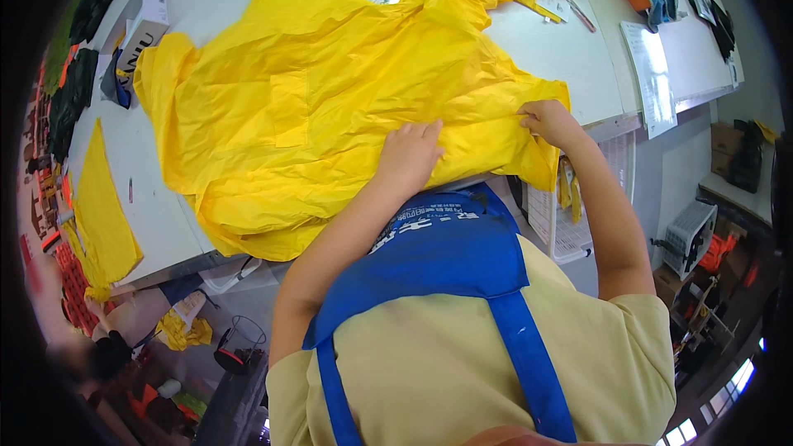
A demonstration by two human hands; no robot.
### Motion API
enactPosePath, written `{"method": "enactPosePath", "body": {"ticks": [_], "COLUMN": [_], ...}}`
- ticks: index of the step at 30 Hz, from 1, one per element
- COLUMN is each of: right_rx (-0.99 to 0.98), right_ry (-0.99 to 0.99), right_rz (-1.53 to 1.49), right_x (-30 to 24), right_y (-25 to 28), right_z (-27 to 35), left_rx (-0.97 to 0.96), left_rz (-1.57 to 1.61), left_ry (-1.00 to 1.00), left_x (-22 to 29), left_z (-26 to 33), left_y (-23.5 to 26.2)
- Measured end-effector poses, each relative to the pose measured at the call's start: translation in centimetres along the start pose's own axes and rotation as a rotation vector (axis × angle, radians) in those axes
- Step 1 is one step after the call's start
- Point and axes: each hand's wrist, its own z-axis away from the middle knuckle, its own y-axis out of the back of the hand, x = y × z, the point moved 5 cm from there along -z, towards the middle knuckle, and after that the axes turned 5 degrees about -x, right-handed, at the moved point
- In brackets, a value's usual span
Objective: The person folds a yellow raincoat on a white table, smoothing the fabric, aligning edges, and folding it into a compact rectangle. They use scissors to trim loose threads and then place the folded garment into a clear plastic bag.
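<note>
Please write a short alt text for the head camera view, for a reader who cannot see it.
Both bare hands, left hand and right hand, press on a large yellow garment spread over a white table. The person wears a blue apron.

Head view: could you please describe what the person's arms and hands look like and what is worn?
Both forearms are bare, with no gloves, rings or watch visible on the left hand or right hand. Short pale yellow sleeves end at the upper arms, under a blue apron with straps.

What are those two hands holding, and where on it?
The right hand pinches the near edge of the yellow garment. The left hand lies flat on the cloth, pressing rather than gripping.
</note>
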Motion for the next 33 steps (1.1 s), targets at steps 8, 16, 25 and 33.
{"method": "enactPosePath", "body": {"ticks": [8,16,25,33], "right_rx": [-0.003,-0.074,-0.03,0.431], "right_ry": [0.122,0.048,0.136,-0.06], "right_rz": [0.18,0.154,0.149,0.455], "right_x": [2.2,2.7,3.3,1.5], "right_y": [-1.4,-1.0,-0.2,6.7], "right_z": [-3.3,-3.8,-4.0,-4.2], "left_rx": [-0.191,-0.388,-0.206,0.117], "left_rz": [0.278,0.191,-0.009,-0.008], "left_ry": [0.107,0.191,0.05,0.433], "left_x": [-4.1,-5.1,-4.7,-12.9], "left_z": [-2.7,-4.8,-3.1,10.9], "left_y": [-2.0,-3.8,-3.0,4.7]}}
